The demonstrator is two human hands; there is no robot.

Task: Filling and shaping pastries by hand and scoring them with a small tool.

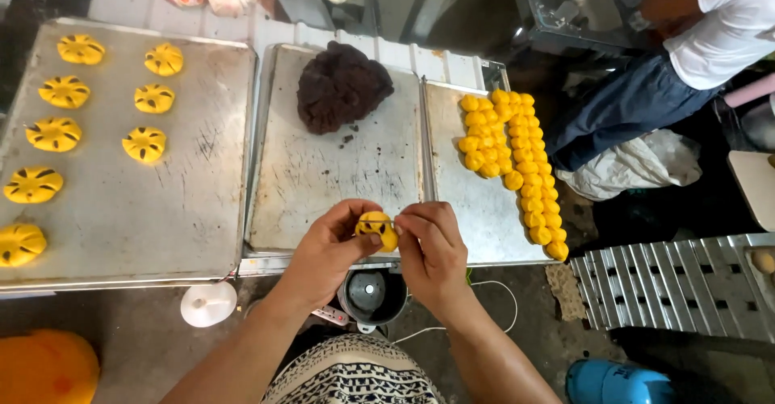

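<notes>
Left tray (161,210): we see cut dough pieces (64,92) lying on it in two columns.
Middle tray (323,186): filling lump (341,85) at its far end.
Right tray (476,202): dough balls (525,170) in rows along its right side.
Hands: left hand (327,251) and right hand (432,251) meet on one dough piece (376,228) over the middle tray's near edge.

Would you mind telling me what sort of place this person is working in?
Probably a small bakery or pastry workshop. Metal baking trays carry shaped yellow pastries, a dark filling lump and rows of yellow dough balls. The left hand and right hand hold one yellow dough piece.
</notes>
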